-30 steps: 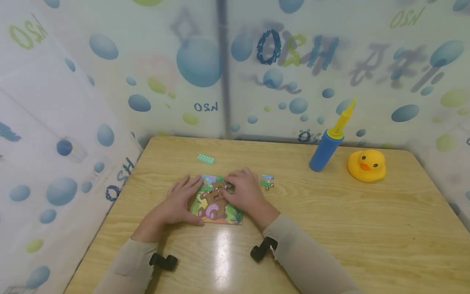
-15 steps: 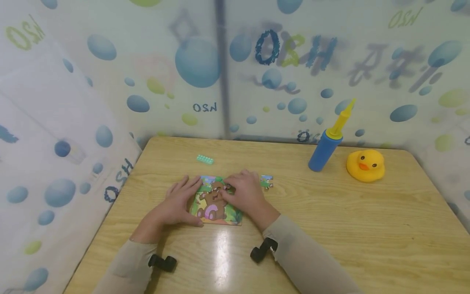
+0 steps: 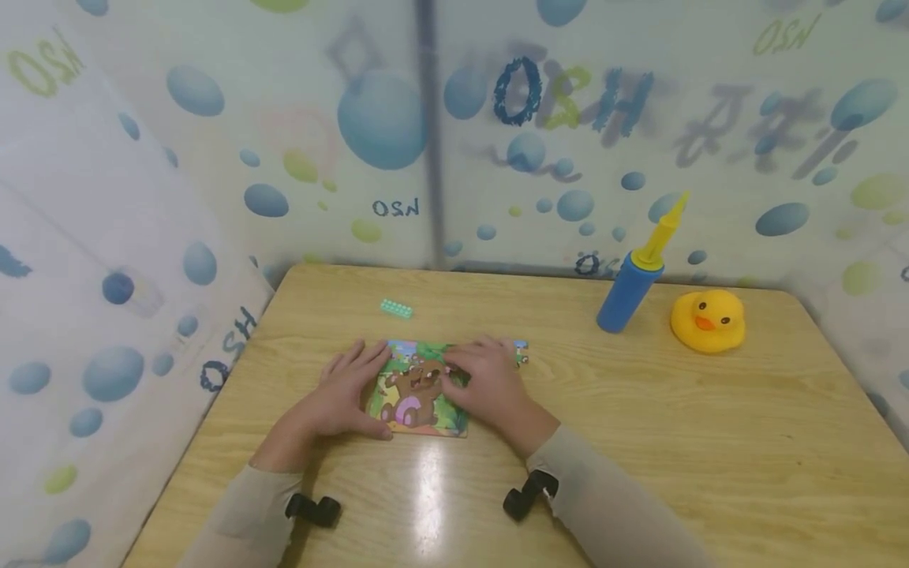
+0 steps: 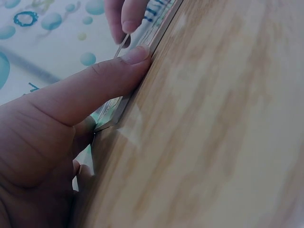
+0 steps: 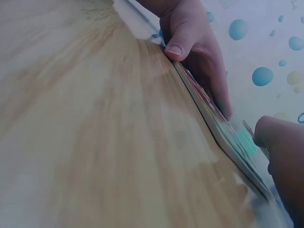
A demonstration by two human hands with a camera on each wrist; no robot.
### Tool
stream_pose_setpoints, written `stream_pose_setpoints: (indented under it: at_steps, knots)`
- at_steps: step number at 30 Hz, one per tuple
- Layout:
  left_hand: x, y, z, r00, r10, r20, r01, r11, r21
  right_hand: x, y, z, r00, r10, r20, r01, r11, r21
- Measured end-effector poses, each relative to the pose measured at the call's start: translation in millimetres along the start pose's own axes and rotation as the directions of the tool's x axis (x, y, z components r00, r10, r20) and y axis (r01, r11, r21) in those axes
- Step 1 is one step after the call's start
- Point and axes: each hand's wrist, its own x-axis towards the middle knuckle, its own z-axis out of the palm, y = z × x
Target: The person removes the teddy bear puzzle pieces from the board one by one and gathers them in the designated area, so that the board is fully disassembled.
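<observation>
A bear jigsaw puzzle (image 3: pixel 412 394) lies flat on the wooden table. My left hand (image 3: pixel 341 394) rests along its left side with the fingers spread and fairly straight; the thumb (image 4: pixel 135 54) presses at the front edge. Over the puzzle's right part, my right hand (image 3: pixel 490 383) pinches a thin puzzle piece (image 5: pixel 248 129) between thumb and fingertips. That piece stands tilted on edge, and its picture side is mostly hidden. Just beyond the right hand lies another puzzle piece (image 3: pixel 521 351), partly covered by the hand.
A mint-green studded block (image 3: pixel 396 308) lies behind the puzzle. Toward the back right stand a blue-and-yellow hand pump (image 3: pixel 628 292) and a yellow rubber duck (image 3: pixel 708 321). Bubble-patterned curtains (image 3: pixel 327 158) rise behind the table and on its left.
My right hand has shifted right across the puzzle, uncovering more of the bear's face and covering more of the loose piece. The left hand has stayed in place.
</observation>
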Motion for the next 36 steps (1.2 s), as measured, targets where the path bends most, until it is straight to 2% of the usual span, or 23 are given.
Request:
stream_pose_setpoints:
  at_steps: [8, 12, 20, 26, 36]
  knots:
    - [-0.1, -2.3, 0.2, 1.0, 0.002, -0.007, -0.002, 1.0, 0.005, -20.0, 23, -14, 0.997, -0.021, -0.072, 0.021, 1.0, -0.005]
    - [-0.7, -3.3, 1.8, 1.0, 0.018, -0.02, -0.018, 1.0, -0.007, -29.9, 35, -28, 0.996, -0.021, -0.087, 0.023, 1.0, 0.017]
    - [-0.8, -3.2, 0.3, 1.0, 0.015, -0.014, -0.015, 1.0, -0.002, -48.9, 68, -54, 0.984, 0.001, -0.181, -0.001, 1.0, -0.001]
    - [0.1, -3.6, 0.5, 1.0, 0.006, -0.001, -0.006, 1.0, 0.015, -61.0, 89, -70, 0.982, 0.017, -0.186, -0.024, 0.999, -0.036]
    - [0.0, 0.3, 1.0, 1.0, 0.011, -0.009, -0.011, 1.0, 0.0, -77.7, 108, -94, 0.981, 0.045, -0.19, -0.055, 0.997, -0.048]
